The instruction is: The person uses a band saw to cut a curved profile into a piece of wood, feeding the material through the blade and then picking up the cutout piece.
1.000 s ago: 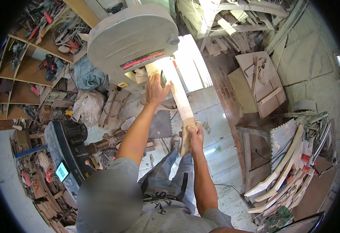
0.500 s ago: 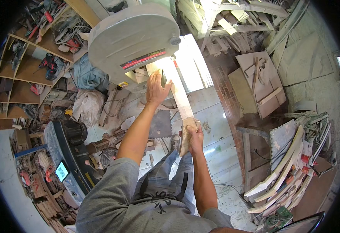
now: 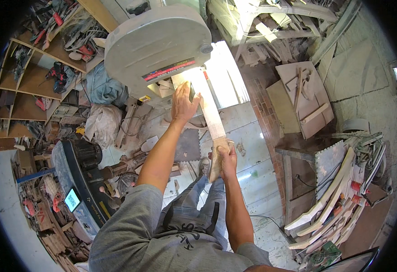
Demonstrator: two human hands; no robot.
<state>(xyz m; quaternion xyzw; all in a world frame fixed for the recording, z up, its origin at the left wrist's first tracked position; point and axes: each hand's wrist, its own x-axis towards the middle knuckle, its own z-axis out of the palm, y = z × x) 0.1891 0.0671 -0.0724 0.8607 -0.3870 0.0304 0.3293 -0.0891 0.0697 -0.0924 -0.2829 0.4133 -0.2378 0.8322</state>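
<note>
A long pale wooden board [image 3: 213, 122] runs from the brightly lit table of a grey band saw [image 3: 157, 43] back toward my body. My right hand [image 3: 228, 162] is closed round the near end of the board, thumb on top, where the wood looks darker and rougher. Further forward, my left hand [image 3: 185, 103] lies beside the board at the saw table. Its fingers stretch forward and its thumb stands apart, touching or nearly touching the board's left edge. Glare and the saw's housing hide the blade and the board's far end.
At left, wooden shelves [image 3: 31, 86] hold power tools; below them stands a dark machine [image 3: 78, 181] with a lit screen. Curved wooden strips [image 3: 325, 195] are stacked at right, near leaning panels [image 3: 305, 97]. Clutter and a shoe [image 3: 204, 166] are on the tiled floor.
</note>
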